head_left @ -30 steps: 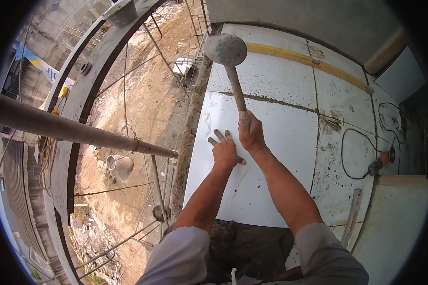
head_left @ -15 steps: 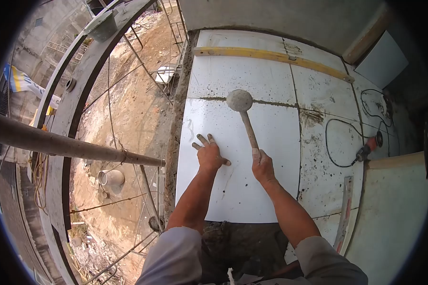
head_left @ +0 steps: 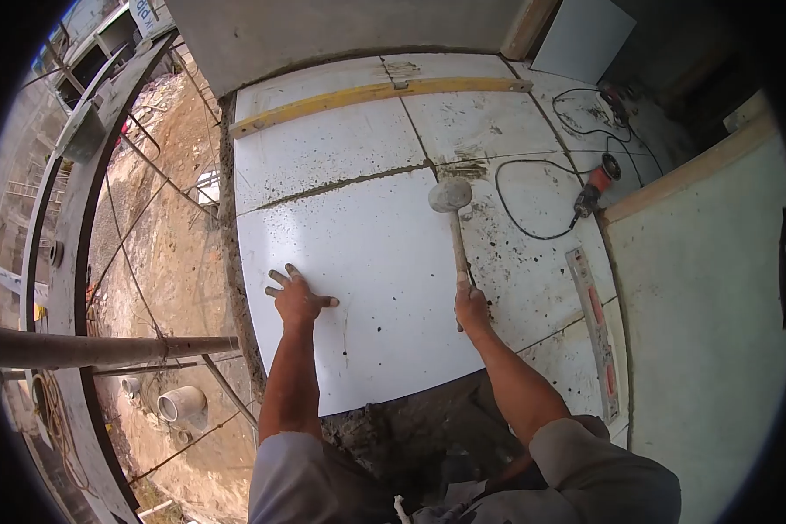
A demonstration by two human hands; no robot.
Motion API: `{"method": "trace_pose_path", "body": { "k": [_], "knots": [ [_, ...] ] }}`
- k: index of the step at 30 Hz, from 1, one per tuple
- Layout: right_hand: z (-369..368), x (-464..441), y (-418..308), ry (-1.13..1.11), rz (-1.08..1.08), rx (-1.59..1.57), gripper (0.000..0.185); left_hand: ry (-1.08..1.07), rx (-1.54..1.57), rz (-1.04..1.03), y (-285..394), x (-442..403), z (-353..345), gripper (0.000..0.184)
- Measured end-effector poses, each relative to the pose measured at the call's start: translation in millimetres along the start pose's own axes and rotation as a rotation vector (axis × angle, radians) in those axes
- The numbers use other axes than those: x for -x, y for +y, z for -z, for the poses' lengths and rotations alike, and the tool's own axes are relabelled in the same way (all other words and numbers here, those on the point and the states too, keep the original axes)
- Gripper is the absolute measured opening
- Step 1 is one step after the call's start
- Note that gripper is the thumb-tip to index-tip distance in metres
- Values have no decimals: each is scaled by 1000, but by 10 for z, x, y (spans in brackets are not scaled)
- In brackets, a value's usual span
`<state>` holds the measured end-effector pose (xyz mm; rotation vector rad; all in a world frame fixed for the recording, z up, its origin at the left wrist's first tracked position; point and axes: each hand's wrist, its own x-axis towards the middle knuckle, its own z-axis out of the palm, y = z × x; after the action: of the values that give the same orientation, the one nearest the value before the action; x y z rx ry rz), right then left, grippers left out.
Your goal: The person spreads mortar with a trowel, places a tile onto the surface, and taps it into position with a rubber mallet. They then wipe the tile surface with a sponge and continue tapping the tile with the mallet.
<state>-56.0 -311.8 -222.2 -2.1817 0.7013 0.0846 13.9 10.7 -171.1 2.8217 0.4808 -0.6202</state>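
My left hand (head_left: 297, 299) lies with fingers spread on a large white tile (head_left: 375, 271), near its left side. In my right hand (head_left: 472, 307) is the wooden handle of a mallet (head_left: 450, 196) with a rounded, grey, dusty head. The mallet's head is over the tile's far right corner, by the joint with the neighbouring tiles. Whether it touches the surface, I cannot tell. Dark crumbs of mortar dot the tile, and wet mortar (head_left: 393, 432) shows below its near edge.
A yellow spirit level (head_left: 375, 94) lies across the far tiles. At the right are a red angle grinder (head_left: 596, 185) with its black cable and a metal level (head_left: 592, 327). Left of the floor edge is a drop with scaffold poles (head_left: 113, 348). A loose tile (head_left: 583, 39) leans at the back.
The view has turned, so the scene sits tilted. My right hand has carried the mallet rightward, from the tile's far joint to its far right corner. My left hand remains spread on the tile.
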Motion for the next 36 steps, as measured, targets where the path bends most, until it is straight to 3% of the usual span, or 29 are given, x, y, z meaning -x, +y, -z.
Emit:
{"method": "trace_pose_path", "body": {
  "k": [2, 3, 5, 7, 9, 12, 14, 15, 17, 18, 20, 22, 25, 29, 31, 33, 34, 36],
  "knots": [
    [614, 344, -949, -181, -86, -534, 54, 17, -2, 23, -11, 32, 9, 128],
    [757, 364, -1117, -122, 32, -632, 54, 60, 23, -3, -67, 31, -92, 124],
    [1110, 480, -1413, 11, 214, -639, 58, 79, 29, -14, -51, 148, -170, 119],
    [1501, 544, -1602, -13, 338, -694, 62, 86, 40, -21, -18, 225, -199, 119],
    [1808, 612, -1887, 52, 498, -698, 64, -19, -2, -71, 210, 544, -202, 124],
    [1770, 556, -1966, 105, 620, -845, 65, -67, -35, -73, 550, 721, -431, 132],
    [1287, 491, -1609, 141, 651, -815, 62, -104, -38, -75, 559, 732, -391, 132],
    [946, 399, -1169, 131, 602, -727, 60, -122, -35, -83, 599, 713, -314, 132],
    [277, 320, -130, 68, 245, -264, 62, -143, -27, -83, 647, 691, -235, 133],
    [256, 414, -70, -299, -259, -81, 62, -169, -18, -73, 656, 708, -222, 135],
    [207, 335, -118, -50, 142, -247, 58, -198, -28, -38, 755, 665, -123, 136],
    [757, 459, -912, -217, 60, -618, 53, -275, -46, 14, 764, 657, -192, 138],
    [1230, 526, -1451, -72, 280, -781, 59, -239, -18, 9, 800, 559, -188, 144],
    [902, 484, -1007, 174, 556, -894, 66, -236, -1, 5, 777, 543, -207, 144],
    [378, 643, -91, 97, 155, -589, 56, -230, -28, 1, 786, 561, -191, 144],
    [283, 800, 101, -107, -150, -390, 55, -233, -40, -7, 793, 600, -192, 144],
    [312, 802, 78, -58, -59, -451, 55, -228, -47, -2, 794, 570, -168, 143],
    [958, 827, -864, -212, -100, -696, 59, -192, 13, -13, 783, 481, -167, 141]
  ]
}}
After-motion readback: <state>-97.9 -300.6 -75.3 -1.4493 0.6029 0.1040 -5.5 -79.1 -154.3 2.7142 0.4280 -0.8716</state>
